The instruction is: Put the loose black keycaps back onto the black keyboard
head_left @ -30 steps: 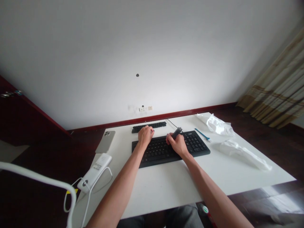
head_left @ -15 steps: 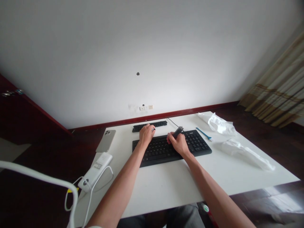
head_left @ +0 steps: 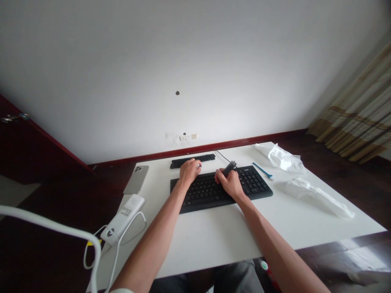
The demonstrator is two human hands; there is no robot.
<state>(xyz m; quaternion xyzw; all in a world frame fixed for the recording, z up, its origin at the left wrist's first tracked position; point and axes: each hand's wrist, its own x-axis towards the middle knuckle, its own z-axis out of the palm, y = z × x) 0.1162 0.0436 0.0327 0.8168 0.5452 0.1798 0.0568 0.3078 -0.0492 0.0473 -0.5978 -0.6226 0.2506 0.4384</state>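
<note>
A black full-size keyboard [head_left: 210, 199] lies at a slant on the white table. My right hand [head_left: 232, 184] is over its middle-right part, fingers wrapped round a short dark handheld tool [head_left: 229, 167] with a squared end that points up and away. What the tool's lower end touches is hidden by the hand. At the keyboard's upper left edge, my left hand [head_left: 188, 171] has its fingers curled together. Something small, pale and dark shows at those fingertips, too small to name. Just behind that hand is a black strip of what look like keycaps [head_left: 206, 158].
Right of the keyboard lies a blue brush [head_left: 262, 171], then crumpled white plastic bags [head_left: 284, 158]. On the left are a phone [head_left: 136, 180] and a white power strip [head_left: 124, 217] with cable. A white curved tube [head_left: 45, 221] crosses the lower left.
My left hand has shifted very slightly to the right, and the small thing at its fingertips shows a little more. My right hand and the tool stay almost still.
</note>
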